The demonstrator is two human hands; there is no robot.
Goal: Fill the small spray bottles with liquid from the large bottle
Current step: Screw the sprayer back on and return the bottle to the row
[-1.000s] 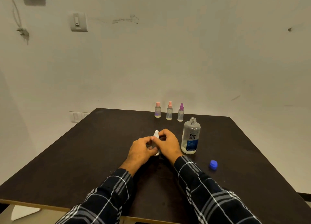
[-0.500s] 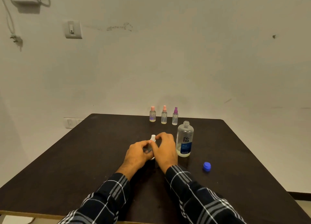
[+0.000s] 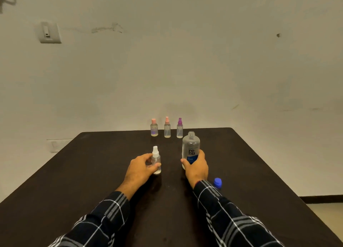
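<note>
Dark tabletop [image 3: 92, 172]: far edge runs across mid-frame against the wall, left and right edges splay toward the lower corners; wide bare surface on both sides of the hands. Spray bottles: 4. Three stand in a row at the far edge, upper centre: pink cap [image 3: 154, 127], pink sprayer [image 3: 167, 127], purple sprayer [image 3: 179, 128]; each looks clear, fill level cannot be told. Fourth, white sprayer [image 3: 156, 159], upright at centre, left hand [image 3: 139, 169] fingers curled round its body. Large bottle [image 3: 190, 148]: 1, upright, uncapped, right of centre; right hand [image 3: 196, 168] fingers wrapped round its lower part. Blue cap [image 3: 217, 182]: 1, on the tabletop just right of the right wrist.
</note>
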